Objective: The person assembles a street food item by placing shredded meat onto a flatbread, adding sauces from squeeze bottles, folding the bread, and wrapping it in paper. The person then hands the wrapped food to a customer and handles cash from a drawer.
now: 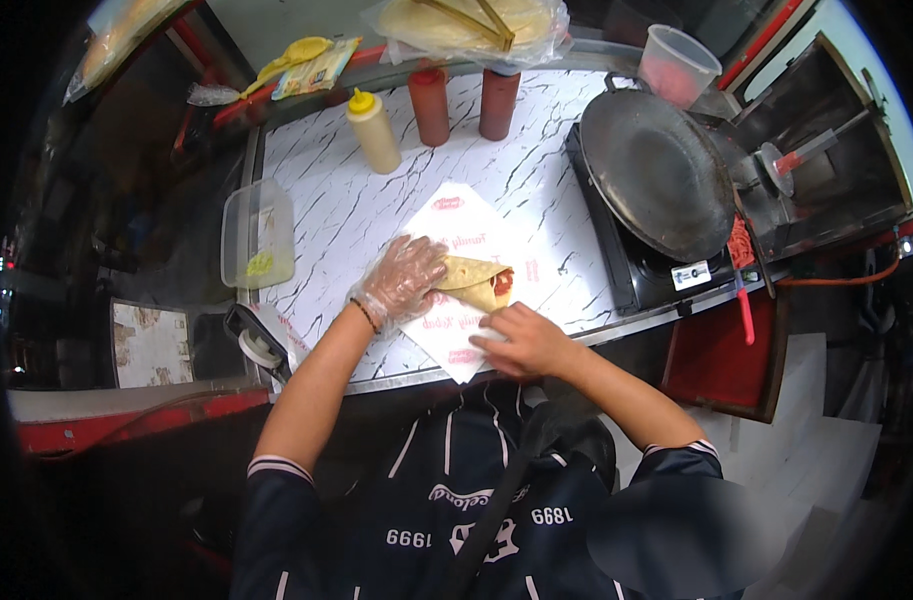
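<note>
A rolled flatbread wrap (pixel 473 281) lies on a white printed paper sheet (pixel 454 215), with reddish filling showing at its right end. My left hand (pixel 406 274), in a clear plastic glove, is closed over the wrap's left end. Bare, my right hand (pixel 524 341) has its fingers curled at the lower right of the wrap, over the paper's edge. Whether those fingertips pinch the paper or the wrap is hidden.
Behind the paper stand a pale sauce bottle (pixel 374 131) and two red ones (pixel 429 108). A clear tub (pixel 259 236) sits left. At right, a dark pan (pixel 658 172) rests on a gas stove (pixel 616 262); a pink-handled knife (pixel 743 312) juts past the counter edge.
</note>
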The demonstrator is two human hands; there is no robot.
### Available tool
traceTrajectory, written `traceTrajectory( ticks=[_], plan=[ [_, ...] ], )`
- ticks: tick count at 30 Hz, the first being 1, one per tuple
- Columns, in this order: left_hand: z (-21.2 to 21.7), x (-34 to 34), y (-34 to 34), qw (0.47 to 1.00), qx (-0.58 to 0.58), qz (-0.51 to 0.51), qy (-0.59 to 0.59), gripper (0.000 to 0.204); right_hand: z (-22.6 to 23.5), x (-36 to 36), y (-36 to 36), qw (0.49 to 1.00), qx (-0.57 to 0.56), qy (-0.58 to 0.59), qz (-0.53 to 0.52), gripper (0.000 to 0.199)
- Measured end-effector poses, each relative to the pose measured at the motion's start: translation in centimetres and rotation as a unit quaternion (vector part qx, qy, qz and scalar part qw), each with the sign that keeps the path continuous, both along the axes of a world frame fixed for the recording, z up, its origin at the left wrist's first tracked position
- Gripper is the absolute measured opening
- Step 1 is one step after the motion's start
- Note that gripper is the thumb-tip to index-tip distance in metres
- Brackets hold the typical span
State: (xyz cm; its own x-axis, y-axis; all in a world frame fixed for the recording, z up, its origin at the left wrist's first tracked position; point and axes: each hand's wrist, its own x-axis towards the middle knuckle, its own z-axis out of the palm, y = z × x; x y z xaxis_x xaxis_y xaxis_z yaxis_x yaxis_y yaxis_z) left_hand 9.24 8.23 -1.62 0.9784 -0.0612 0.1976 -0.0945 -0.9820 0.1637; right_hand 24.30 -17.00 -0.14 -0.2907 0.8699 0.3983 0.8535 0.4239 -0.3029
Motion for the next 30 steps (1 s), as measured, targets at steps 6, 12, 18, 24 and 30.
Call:
traceTrajectory(
  ticks=[6,12,18,24,30],
  plan=[
    [-2.4,0.6,0.6,0.999,-0.041,-0.028,0.007,0.039,-2.7,-3.4,0.3,0.998,-0.018,-0.018,0.05,0.029],
    [-3.1,-2.3,-3.1,0.998,-0.03,-0.025,-0.04,0.045,-2.9,-3.3,0.1,0.997,0.004,-0.021,0.071,0.024],
    [0.9,-4.7,-4.5,0.999,-0.04,0.017,0.005,0.042,-0.9,-2.6,0.4,0.997,-0.06,0.05,0.021,0.017],
    [1.3,-6.2,-4.4,0.995,-0.099,-0.009,-0.033,0.037,1.2,-1.9,2.5,0.989,-0.012,0.113,-0.09,0.016],
    [-3.9,-6.6,-4.8,0.984,-0.099,0.028,-0.145,0.029,0.6,-0.6,3.4,0.997,-0.006,-0.026,-0.079,0.021]
  ],
)
